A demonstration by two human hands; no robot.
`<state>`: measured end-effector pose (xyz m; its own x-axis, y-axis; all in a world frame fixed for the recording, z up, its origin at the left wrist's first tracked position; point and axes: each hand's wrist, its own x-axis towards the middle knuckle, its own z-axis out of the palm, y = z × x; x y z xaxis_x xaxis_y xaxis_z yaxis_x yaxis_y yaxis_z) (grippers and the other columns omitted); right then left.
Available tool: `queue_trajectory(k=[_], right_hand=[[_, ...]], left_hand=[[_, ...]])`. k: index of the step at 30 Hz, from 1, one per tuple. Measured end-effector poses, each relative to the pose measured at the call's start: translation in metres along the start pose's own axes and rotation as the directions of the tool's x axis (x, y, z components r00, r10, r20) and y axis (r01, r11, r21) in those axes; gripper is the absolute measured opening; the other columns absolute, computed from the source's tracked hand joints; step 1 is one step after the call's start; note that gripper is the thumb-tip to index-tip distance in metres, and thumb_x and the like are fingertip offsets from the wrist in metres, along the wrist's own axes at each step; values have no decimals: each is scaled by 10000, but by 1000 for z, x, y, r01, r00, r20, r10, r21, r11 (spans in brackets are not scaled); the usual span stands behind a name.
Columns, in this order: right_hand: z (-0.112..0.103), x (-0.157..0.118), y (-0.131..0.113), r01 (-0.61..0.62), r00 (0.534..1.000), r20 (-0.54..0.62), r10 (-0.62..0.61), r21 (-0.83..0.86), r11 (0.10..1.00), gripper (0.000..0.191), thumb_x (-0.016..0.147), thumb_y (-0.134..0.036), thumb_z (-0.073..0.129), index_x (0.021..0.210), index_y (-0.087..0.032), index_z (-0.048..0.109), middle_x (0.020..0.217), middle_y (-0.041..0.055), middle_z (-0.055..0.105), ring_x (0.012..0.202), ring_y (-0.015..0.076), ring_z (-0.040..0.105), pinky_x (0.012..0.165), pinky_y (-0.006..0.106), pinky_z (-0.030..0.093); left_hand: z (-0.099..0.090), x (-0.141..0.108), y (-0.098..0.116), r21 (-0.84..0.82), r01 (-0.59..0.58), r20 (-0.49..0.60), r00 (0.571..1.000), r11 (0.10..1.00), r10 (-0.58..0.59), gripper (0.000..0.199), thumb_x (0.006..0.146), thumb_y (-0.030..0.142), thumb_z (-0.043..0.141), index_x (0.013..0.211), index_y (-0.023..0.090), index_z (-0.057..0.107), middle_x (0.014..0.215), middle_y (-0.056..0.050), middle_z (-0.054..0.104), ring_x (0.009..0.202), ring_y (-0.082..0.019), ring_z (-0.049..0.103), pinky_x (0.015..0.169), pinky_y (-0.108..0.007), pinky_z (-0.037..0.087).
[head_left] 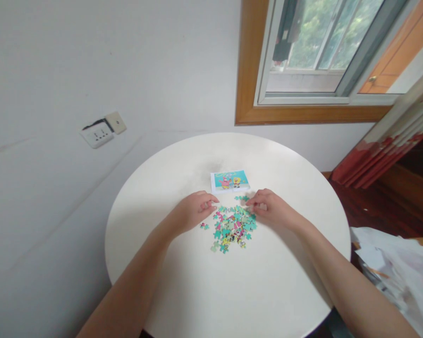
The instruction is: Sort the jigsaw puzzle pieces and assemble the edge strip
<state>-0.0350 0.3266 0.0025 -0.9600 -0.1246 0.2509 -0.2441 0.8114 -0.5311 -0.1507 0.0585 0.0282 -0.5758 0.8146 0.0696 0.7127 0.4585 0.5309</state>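
Observation:
A loose heap of jigsaw puzzle pieces [234,227], mostly teal with pink and yellow bits, lies on the round white table [197,291]. My left hand [193,210] hovers at the heap's upper left, thumb and curved forefinger slightly apart, with nothing visible between them. On the opposite side, my right hand [271,208] has its fingertips beside the upper right pieces; a small gap shows between thumb and forefinger. Whether those fingertips touch a piece is too small to tell. Just beyond both hands lies a flat box [230,181] with a cartoon picture on top.
A white wall with a power socket [97,134] rises behind the table at left. To the right are a wood-framed window [246,70] and a red and cream curtain [370,150]. White plastic bags [402,267] sit beside the table's right edge.

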Motion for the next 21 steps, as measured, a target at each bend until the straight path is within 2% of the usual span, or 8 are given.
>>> queue_trajectory(k=[3,5,11,21], right_hand=[[3,-1,1,46,998,55,-43,-56,997,226,818,-198,660,1025,-212,750,889,76,676,896,224,596,868,374,468],[5,-1,2,53,996,71,-47,-82,995,211,814,-196,669,1008,-213,751,898,82,673,908,230,595,872,380,469],[7,1,3,50,996,71,-46,-58,997,105,796,-191,697,890,-198,744,864,72,660,894,224,592,854,370,465],[4,2,-4,30,996,80,-33,37,999,77,759,-133,676,777,-195,717,799,52,655,836,199,591,801,329,464]], left_hand=[[13,4,11,-19,-197,-58,979,980,195,228,921,261,508,1078,214,666,1006,-72,642,909,-194,591,807,-299,467],[22,5,16,-9,-243,-57,969,970,242,210,928,246,520,1073,217,670,1009,-75,641,959,-208,585,829,-308,470],[35,9,18,16,-250,-54,967,968,251,189,914,216,568,1066,209,679,995,-68,641,978,-215,584,882,-340,464],[34,10,18,24,-229,-61,971,973,230,162,917,234,576,1026,207,693,958,-66,653,930,-209,598,842,-323,468]])
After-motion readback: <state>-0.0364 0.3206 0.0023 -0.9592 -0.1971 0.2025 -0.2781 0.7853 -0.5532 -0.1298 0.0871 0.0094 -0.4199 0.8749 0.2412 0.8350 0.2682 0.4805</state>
